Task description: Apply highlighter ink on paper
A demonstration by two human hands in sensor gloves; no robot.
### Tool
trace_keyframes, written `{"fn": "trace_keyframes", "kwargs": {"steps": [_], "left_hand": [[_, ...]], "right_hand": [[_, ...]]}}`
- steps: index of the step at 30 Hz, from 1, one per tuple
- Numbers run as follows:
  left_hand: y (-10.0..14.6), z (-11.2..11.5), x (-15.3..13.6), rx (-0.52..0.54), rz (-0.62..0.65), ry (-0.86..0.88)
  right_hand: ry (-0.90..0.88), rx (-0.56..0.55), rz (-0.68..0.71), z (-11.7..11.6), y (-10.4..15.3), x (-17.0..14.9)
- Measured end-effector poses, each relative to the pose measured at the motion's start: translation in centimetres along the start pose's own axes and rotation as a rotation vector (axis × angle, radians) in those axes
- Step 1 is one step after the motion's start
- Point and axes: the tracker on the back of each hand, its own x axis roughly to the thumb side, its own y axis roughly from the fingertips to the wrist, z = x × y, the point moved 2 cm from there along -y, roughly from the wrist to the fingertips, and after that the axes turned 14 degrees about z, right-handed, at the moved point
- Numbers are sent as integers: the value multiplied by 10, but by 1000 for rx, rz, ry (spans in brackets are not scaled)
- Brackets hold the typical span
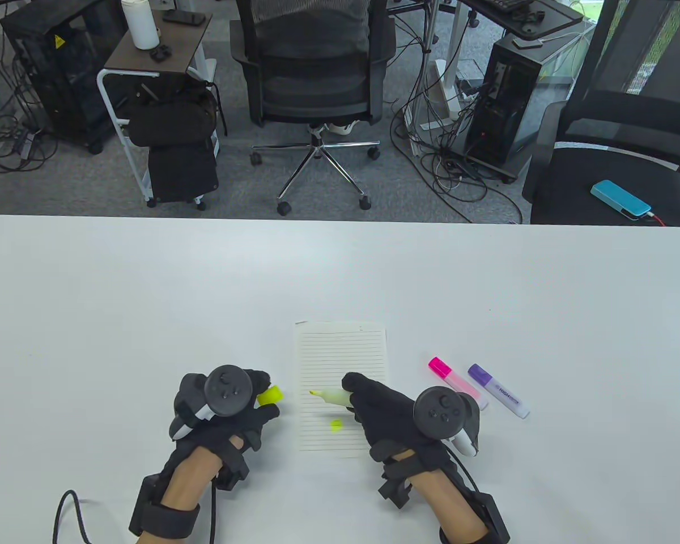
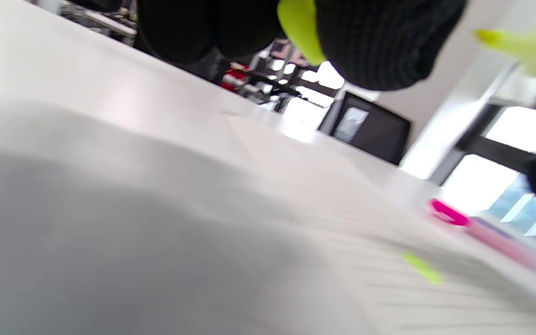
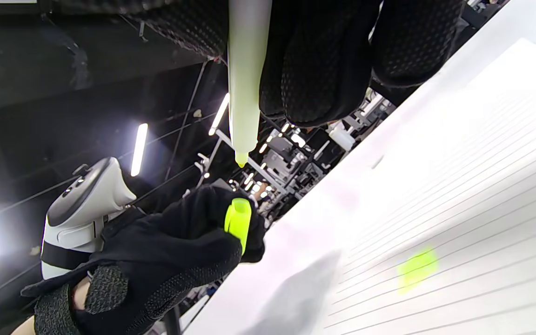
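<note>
White table (image 1: 147, 294), lined paper (image 1: 343, 351) at lower centre. Right hand (image 1: 391, 413) grips the yellow highlighter (image 1: 331, 396) — tip above the paper; left hand (image 1: 226, 408) pinches its cap (image 1: 271, 395). With nothing pinning the sheet, a stroke could drag it — smearing ink.

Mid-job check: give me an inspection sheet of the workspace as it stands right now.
Surface: white table, bare around the work area.
Job's things: lined paper with a yellow mark; uncapped yellow highlighter, tip over the paper; yellow cap.
Clutter: pink highlighter and purple highlighter, capped, right of the paper.
Grippers: right hand grips the yellow highlighter; left hand holds the cap.
Cables: glove lead on the table near the left wrist; tangled cables on the floor.
Surroundings: office chairs, computer towers, side cart.
</note>
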Motion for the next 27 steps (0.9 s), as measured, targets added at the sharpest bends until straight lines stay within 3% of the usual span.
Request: {"fn": "trace_keyframes", "kwargs": {"steps": [13,25,27], "left_hand": [[-5,4,24,24,129,-81],[-7,8,36,53,183,-24],[-9,13,33,43,198,79]], "right_hand": [[-7,80,32,-11,-2,1],[20,78,40,-17,-1,2],[6,93,42,-19,-1,2]]}}
